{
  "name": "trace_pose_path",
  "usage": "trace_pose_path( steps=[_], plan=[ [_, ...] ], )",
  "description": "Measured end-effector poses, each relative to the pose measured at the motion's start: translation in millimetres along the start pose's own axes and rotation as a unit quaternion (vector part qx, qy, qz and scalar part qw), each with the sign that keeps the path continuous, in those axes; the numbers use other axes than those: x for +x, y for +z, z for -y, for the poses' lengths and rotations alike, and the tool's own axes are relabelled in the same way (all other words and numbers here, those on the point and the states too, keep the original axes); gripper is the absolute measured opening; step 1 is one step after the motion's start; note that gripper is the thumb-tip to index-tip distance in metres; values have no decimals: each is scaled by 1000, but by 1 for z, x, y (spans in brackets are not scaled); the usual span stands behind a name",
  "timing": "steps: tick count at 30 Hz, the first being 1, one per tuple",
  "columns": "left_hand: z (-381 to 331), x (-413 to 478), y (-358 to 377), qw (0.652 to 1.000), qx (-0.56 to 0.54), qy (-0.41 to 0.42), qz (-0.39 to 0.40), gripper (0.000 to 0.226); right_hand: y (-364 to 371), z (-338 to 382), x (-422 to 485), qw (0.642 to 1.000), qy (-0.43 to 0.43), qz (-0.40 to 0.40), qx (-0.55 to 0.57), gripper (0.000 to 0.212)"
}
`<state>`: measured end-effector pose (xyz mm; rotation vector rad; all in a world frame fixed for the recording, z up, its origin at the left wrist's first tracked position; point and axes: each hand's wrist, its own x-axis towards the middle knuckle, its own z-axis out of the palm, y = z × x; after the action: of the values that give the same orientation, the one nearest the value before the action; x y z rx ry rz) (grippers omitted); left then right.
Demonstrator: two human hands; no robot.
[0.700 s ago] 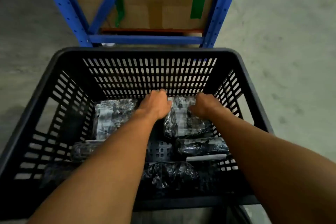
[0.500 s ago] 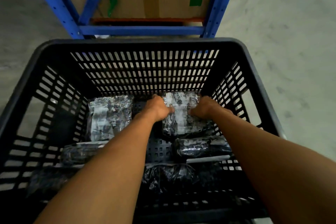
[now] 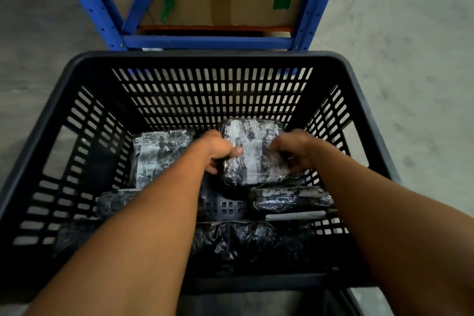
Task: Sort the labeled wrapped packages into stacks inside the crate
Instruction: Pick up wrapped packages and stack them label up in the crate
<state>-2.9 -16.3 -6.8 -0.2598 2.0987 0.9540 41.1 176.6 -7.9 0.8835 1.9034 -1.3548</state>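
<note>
Head view shows us both hands deep in the crate (image 3: 205,58). Our left hand (image 3: 218,152) and right hand (image 3: 295,149) squeeze one wrapped package (image 3: 252,154) from each side, so it will not slip. It sits at the far right, tipped up toward us. A moment ago it lay lower and flatter. Another package (image 3: 159,156) lies beside it; darker ones (image 3: 292,199) may be label-down, but we cannot tell.

The white labels on the wrapped packages (image 3: 252,152) in the crate (image 3: 210,59) were too blurred to read.
</note>
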Motion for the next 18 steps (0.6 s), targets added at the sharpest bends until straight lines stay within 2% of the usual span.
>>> trace_pose_path(
  steps=[3,5,7,9,10,11,12,14,15,18],
  plan=[
    [-4,-21,-24,992,-123,3,19,39,-3,5,-14,979,8,14,203,49],
    [-4,-33,-33,966,-257,27,12,16,-1,12,-22,953,21,17,302,63],
    [-2,-45,-36,918,-393,57,5,6,8,19,-32,937,15,32,347,51],
    [0,-49,-38,868,-492,67,-14,29,16,25,-40,928,-35,26,370,27],
    [1,-49,-38,859,-508,66,-23,39,19,27,-42,925,-67,23,374,16],
    [0,-51,-37,865,-497,66,-23,38,22,28,-43,922,-96,20,375,8],
    [-3,-55,-37,879,-473,61,-9,27,23,28,-43,917,-120,19,379,9],
    [-3,-60,-36,896,-439,45,45,8,23,24,-45,915,-145,24,377,20],
    [-2,-61,-36,898,-433,47,64,6,22,21,-45,916,-147,28,371,26],
    [8,-61,-36,897,-421,90,104,24,21,15,-49,933,-128,46,334,38]
  ],
)
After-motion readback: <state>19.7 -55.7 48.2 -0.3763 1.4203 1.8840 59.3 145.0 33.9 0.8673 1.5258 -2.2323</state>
